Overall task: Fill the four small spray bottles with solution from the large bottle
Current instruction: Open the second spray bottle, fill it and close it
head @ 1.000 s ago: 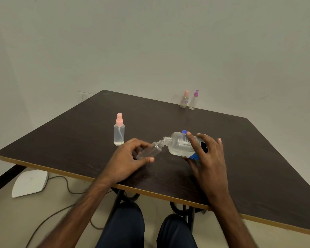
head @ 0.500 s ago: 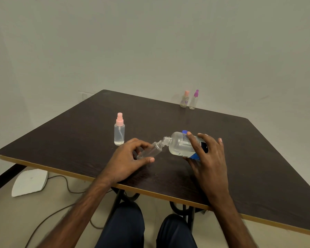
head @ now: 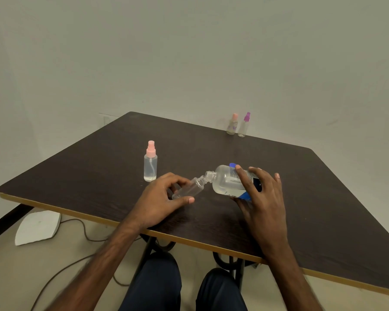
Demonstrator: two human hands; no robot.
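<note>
Dark surface [head: 323, 198]: left hand [head: 160, 203] gripped the uncapped small spray bottle [head: 189, 190], right hand [head: 265, 203] gripped the large bottle [head: 226, 180] at its 3 o'clock, mouths meeting. Pouring was underway; next probably needed a steeper tilt.

Table [head: 88, 176]: dark wood-grain top, matt, pale edge band. Large bottle [head: 225, 182]: clear smooth plastic, glossy label. Small bottle [head: 190, 190]: clear plastic. Pink-capped bottle [head: 150, 164]: translucent plastic, matt cap. Trousers [head: 157, 286]: dark cloth. Wall [head: 189, 52]: matt paint.

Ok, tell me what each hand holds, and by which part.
The left hand grips the uncapped small bottle round its body; the right hand grips the tilted large bottle round its labelled body.
</note>
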